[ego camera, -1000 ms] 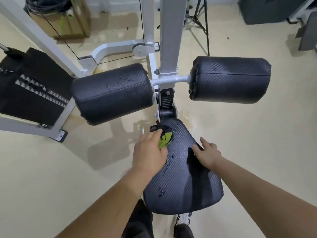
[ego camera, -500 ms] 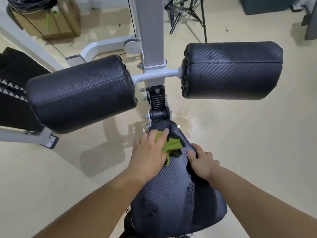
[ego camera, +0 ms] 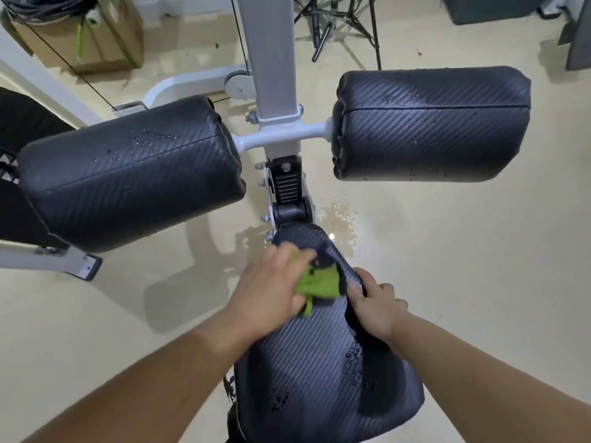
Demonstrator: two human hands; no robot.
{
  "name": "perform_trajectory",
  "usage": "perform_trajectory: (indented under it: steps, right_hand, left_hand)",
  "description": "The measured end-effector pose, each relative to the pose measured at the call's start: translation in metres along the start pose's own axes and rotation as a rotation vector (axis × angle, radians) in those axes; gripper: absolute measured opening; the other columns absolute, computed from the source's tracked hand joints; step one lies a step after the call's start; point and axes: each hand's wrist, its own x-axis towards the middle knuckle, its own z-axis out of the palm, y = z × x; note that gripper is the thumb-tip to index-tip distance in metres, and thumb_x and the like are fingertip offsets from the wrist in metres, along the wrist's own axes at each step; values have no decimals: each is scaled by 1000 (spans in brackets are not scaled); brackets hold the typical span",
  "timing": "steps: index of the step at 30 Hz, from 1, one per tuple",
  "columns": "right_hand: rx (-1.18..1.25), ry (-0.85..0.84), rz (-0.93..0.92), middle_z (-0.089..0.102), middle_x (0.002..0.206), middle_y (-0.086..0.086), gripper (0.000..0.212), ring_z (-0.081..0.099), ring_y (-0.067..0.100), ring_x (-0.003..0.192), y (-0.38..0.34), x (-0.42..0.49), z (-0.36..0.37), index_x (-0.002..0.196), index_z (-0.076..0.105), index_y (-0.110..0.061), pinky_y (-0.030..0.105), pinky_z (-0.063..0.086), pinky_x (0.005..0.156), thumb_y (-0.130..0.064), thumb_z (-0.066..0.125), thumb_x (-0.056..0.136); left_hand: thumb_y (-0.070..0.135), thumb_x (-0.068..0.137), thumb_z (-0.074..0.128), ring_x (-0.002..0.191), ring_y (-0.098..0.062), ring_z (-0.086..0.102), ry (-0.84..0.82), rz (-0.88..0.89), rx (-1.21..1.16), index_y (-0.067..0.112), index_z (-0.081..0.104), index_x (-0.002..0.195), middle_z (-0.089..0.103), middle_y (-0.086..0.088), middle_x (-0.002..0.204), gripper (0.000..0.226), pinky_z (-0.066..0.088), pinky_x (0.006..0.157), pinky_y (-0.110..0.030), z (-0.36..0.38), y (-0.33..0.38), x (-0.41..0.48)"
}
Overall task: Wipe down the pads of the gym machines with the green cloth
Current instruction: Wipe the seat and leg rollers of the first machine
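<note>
A black textured seat pad [ego camera: 319,372] runs from the bottom centre up to the machine's white post. My left hand [ego camera: 268,295] presses the crumpled green cloth [ego camera: 321,281] onto the narrow front end of the seat. My right hand [ego camera: 375,306] grips the seat's right edge, fingers curled over it. Two black roller pads hang on a white crossbar above: the left roller pad [ego camera: 128,174] and the right roller pad [ego camera: 431,123]. Both rollers and the seat carry water droplets.
The white upright post [ego camera: 271,55] rises at top centre. A puddle [ego camera: 339,219] lies on the beige floor right of the seat tip. A cardboard box [ego camera: 83,33] stands at the back left, a black tripod [ego camera: 339,24] behind the post, and another black pad [ego camera: 19,187] at far left.
My left hand slid the green cloth back from the seat's tip toward the right edge. My head moved closer, so the rollers look larger. My right hand kept its grip.
</note>
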Motion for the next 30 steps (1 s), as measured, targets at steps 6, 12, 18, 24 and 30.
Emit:
perform_trajectory:
  steps: [6,12,18,24,30]
  right_hand:
    - [38,-30,9,31,155,9,50,26,42,143,8,8,1,155,22,-54,47,22,119,-56,27,106]
    - [232,-174,-20,34,144,3,64,42,38,135,19,14,-7,142,36,-65,53,37,118,-53,57,83]
    - [123,-72,14,36,151,5,54,37,41,139,24,21,0,146,25,-64,57,31,119,-69,31,92]
    - [97,44,-6,39,150,11,47,32,44,141,20,14,3,153,29,-54,53,27,120,-55,32,106]
    - [151,8,-33,50,142,6,53,46,42,131,26,18,6,133,36,-69,60,36,114,-77,32,80]
  left_hand:
    - [32,85,55,110,-33,47,212,-501,-162,15,53,134,48,-9,125,51,50,87,-46,16,46,34]
    - [43,75,56,110,-24,49,-47,141,-196,28,41,146,47,-1,131,74,49,90,-42,21,32,-39]
    - [33,84,58,113,-30,47,130,-280,-109,15,52,136,48,-6,125,55,47,95,-46,9,10,15]
    - [36,74,56,98,-27,50,169,-294,-264,23,55,132,52,-3,120,59,52,81,-46,35,72,-84]
    - [30,64,55,103,-31,52,121,-254,-58,29,49,141,53,-3,120,77,49,84,-44,23,14,-106]
